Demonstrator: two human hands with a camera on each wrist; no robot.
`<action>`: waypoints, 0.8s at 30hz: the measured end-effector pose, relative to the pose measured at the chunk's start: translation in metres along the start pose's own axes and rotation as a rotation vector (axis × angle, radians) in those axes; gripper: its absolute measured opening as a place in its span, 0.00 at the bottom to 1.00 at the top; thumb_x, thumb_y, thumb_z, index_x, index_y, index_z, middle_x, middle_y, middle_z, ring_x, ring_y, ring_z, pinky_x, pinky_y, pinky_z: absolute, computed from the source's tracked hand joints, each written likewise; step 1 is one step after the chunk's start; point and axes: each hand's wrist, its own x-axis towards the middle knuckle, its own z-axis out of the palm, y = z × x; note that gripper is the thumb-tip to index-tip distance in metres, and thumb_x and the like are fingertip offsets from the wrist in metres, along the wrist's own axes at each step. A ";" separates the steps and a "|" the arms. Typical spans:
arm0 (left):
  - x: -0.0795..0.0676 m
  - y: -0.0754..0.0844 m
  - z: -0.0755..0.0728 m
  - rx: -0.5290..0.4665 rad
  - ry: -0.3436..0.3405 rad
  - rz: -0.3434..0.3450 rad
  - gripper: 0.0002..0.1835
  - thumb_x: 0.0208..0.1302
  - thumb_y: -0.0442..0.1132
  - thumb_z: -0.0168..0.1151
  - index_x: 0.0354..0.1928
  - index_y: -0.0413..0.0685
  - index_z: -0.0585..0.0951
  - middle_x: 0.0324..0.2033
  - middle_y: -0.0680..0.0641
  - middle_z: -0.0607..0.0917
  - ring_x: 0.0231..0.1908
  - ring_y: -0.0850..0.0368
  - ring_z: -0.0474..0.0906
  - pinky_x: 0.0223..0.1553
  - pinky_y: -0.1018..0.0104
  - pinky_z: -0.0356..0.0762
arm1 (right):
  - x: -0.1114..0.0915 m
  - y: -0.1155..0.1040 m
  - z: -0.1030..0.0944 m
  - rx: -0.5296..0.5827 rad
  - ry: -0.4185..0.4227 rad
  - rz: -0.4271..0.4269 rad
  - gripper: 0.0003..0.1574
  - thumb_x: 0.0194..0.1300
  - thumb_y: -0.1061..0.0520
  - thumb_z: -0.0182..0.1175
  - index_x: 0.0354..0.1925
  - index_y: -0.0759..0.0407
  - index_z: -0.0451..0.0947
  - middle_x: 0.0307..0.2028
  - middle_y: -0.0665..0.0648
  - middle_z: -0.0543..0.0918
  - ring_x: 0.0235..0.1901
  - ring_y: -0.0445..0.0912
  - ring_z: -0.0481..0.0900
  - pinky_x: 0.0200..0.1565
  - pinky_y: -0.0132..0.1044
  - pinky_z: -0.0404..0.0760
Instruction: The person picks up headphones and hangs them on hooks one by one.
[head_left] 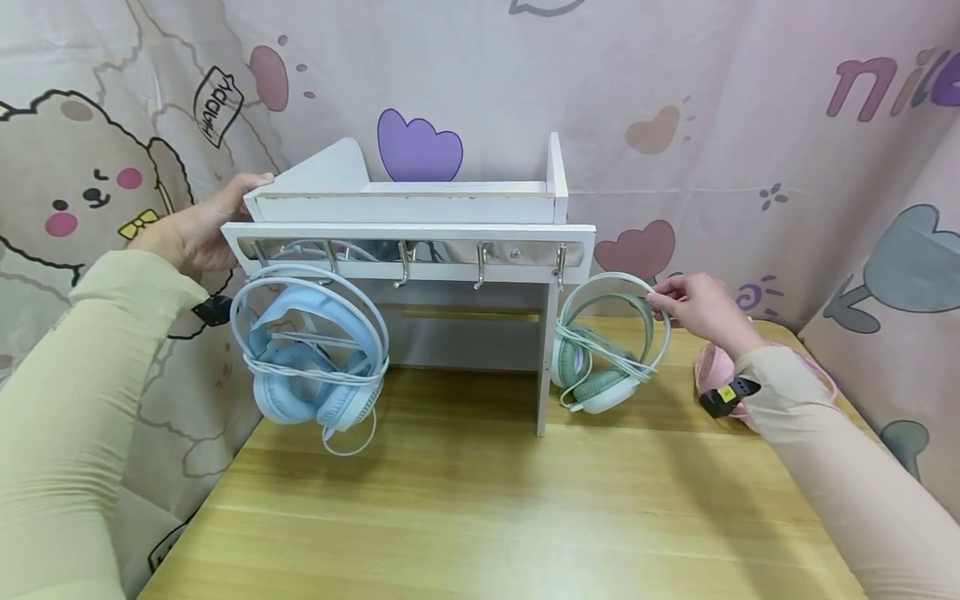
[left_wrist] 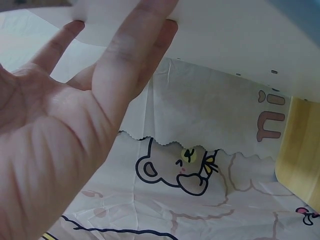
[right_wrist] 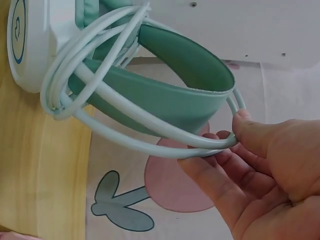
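Note:
A white shelf rack with a row of metal hooks along its front stands on the wooden table. My left hand is at the rack's left side; in the left wrist view its extended fingers touch the white side panel. Blue headphones, their cable wound round them, hang at the left end of the hook rail. To the right of the rack, my right hand pinches the white outer headband of green-and-white headphones. Their cable is wrapped around the band, as the right wrist view shows.
Pink headphones lie on the table at the right, partly hidden by my right forearm. A printed curtain runs close behind the rack and along both sides. The rack's right upright stands beside the green headphones.

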 end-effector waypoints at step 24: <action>-0.001 0.000 0.000 0.016 0.025 -0.021 0.44 0.65 0.78 0.28 0.74 0.59 0.53 0.59 0.47 0.65 0.54 0.55 0.70 0.49 0.55 0.82 | -0.059 -0.046 -0.025 -0.239 0.312 -0.282 0.06 0.66 0.50 0.68 0.36 0.51 0.85 0.29 0.49 0.88 0.30 0.41 0.83 0.32 0.22 0.72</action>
